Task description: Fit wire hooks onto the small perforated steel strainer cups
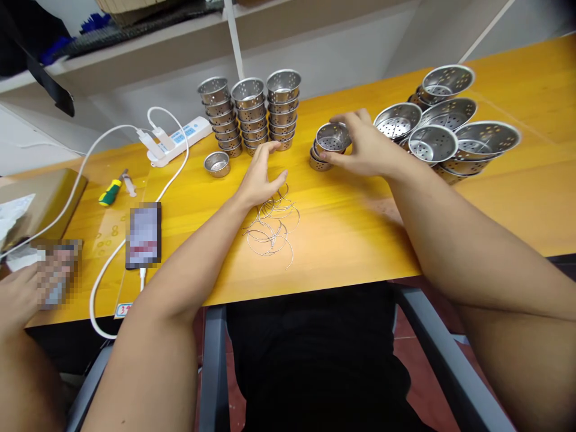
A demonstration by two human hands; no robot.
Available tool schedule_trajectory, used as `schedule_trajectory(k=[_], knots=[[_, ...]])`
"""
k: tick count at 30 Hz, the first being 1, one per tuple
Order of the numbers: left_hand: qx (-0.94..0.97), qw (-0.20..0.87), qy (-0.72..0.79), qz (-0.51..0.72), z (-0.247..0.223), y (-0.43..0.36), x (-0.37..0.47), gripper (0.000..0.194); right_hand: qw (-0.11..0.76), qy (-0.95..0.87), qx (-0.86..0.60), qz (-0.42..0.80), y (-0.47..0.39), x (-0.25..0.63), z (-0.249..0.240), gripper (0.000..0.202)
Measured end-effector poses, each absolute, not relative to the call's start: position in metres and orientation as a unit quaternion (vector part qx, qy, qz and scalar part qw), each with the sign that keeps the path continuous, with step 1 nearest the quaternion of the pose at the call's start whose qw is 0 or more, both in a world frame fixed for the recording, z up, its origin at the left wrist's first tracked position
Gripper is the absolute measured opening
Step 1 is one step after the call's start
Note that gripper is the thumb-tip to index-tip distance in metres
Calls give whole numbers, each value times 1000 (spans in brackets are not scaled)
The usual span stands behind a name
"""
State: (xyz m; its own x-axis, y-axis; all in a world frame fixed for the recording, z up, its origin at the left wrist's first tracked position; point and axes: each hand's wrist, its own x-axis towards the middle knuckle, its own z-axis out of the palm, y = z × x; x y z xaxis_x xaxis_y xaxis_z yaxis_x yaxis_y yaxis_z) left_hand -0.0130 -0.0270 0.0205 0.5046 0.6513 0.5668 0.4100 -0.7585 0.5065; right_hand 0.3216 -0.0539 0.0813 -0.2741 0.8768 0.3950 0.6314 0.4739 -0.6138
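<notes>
While the right hand (362, 144) curls round the top cup (330, 144) of a short stack (319, 164), thumb and fingers closed on its sides, the left hand (261, 178) is loosely open with nothing in it. Taking the tangled wire loops (272, 242) on the desk (351, 252) as the clock's centre, the left hand lies at twelve, the top cup at one, three tall stacks (252, 117) between eleven and twelve, a lone cup (216, 168) between ten and eleven, larger perforated cups (432, 144) at two, a phone (144, 234) at nine.
</notes>
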Motion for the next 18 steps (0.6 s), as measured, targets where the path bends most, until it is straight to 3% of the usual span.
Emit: schedule_trajectory(k=[11, 18], knots=[[852, 154, 329, 377, 22, -29, -13, 71, 337, -798, -468, 175, -58, 308, 84, 111], [851, 155, 332, 375, 23, -30, -12, 72, 328, -800, -475, 161, -57, 307, 80, 100]])
